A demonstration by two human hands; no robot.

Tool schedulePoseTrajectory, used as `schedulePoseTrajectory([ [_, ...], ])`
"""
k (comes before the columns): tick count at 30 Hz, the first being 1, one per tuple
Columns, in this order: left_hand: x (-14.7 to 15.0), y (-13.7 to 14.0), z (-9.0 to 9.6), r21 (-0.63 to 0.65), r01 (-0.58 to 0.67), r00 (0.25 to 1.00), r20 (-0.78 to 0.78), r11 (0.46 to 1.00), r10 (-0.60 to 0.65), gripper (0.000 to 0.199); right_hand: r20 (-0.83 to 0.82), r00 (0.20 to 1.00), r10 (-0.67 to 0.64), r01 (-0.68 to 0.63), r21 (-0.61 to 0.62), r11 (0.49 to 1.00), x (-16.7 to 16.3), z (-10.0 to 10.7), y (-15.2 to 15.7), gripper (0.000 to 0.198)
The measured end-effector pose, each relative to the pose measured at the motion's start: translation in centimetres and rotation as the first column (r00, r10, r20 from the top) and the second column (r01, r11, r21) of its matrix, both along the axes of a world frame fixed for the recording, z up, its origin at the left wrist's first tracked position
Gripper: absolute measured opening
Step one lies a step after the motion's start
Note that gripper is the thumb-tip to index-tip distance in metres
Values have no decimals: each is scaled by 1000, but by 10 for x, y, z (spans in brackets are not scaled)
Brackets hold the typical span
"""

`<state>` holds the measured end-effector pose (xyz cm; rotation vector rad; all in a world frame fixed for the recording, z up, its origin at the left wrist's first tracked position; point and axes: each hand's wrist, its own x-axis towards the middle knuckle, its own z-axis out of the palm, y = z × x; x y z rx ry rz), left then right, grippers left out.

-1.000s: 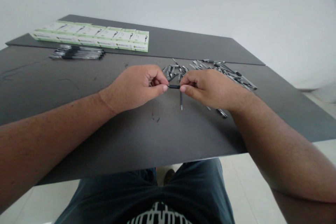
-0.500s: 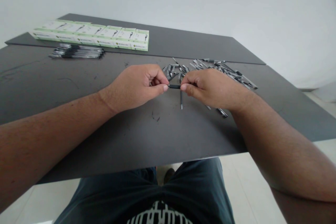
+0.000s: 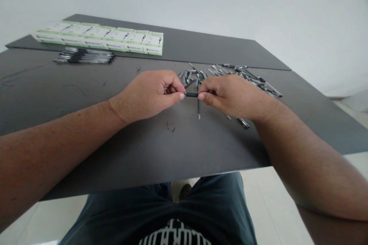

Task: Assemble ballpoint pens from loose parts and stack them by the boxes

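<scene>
Between my two hands a pen [image 3: 191, 94] lies level, and its dark grip section shows in the gap. My left hand [image 3: 155, 93] pinches its left end between thumb and forefinger. On the other end, the thumb and fingers of my right hand [image 3: 228, 93] are closed; both pen ends are hidden by the fingers. Just behind my hands lie loose pen caps [image 3: 189, 75] with clear and dark parts. More loose pen parts [image 3: 255, 78] spread to the right, partly covered by my right hand. A thin pen part [image 3: 199, 109] points toward me below the held pen.
A bundle of pens [image 3: 84, 56] lies at the left of the dark table [image 3: 161, 153]. Behind it stands a row of several green and white boxes [image 3: 153, 44]. One dark pen piece [image 3: 243, 123] rests under my right wrist. The table's front edge is close to my lap.
Almost nothing differs. Both hands keep their pinch on the pen in the same place, with only a very slight shift to the right.
</scene>
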<state>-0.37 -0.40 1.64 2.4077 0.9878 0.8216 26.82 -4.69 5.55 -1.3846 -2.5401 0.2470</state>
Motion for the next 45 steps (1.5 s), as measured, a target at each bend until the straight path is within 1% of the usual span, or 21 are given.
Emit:
schedulePoseTrajectory([
  [2,0,0,0,1,0,1000,0,1000,0,13,11,1000,1,-1,1,1000,0,0,0,24],
  [6,0,0,1,2,2,1000,1,1000,-2,13,0,1000,-10,10,-22,1000,0,0,0,20],
  [10,0,-1,1,1,4,1000,-4,1000,-4,12,22,1000,9,-8,-18,1000,0,-1,0,24],
  [14,0,0,1,1,8,1000,-3,1000,-8,12,-18,1000,-9,8,-26,1000,1,-1,0,18],
  [18,1,0,0,-1,17,1000,-3,1000,-17,13,16,1000,26,-25,-16,1000,1,-1,1,27],
  [23,2,-1,1,-3,14,1000,-5,1000,-14,14,-8,1000,1,-2,-32,999,1,-1,0,20],
  [27,2,-2,2,-5,17,1000,-13,1000,-18,13,25,999,21,-21,-24,999,0,0,0,28],
  [32,1,-2,2,1,22,999,-23,1000,-22,13,-2,1000,-10,10,-38,999,0,1,0,18],
  [36,1,-1,2,5,29,999,-14,1000,-29,13,18,1000,15,-15,-29,999,-1,3,-2,23],
  [39,1,-2,3,-1,24,1000,-12,1000,-24,13,-13,1000,-14,13,-33,999,-1,3,-2,20],
  [41,1,-2,3,-6,26,1000,-17,1000,-26,13,0,1000,-10,10,-35,999,-1,3,-2,19],
  [44,2,-3,3,-6,25,1000,-15,1000,-25,11,23,1000,12,-12,-22,1000,-1,2,-1,27],
  [45,2,-3,3,-4,25,1000,-11,1000,-25,10,16,1000,7,-7,-23,1000,-1,2,-1,26],
])
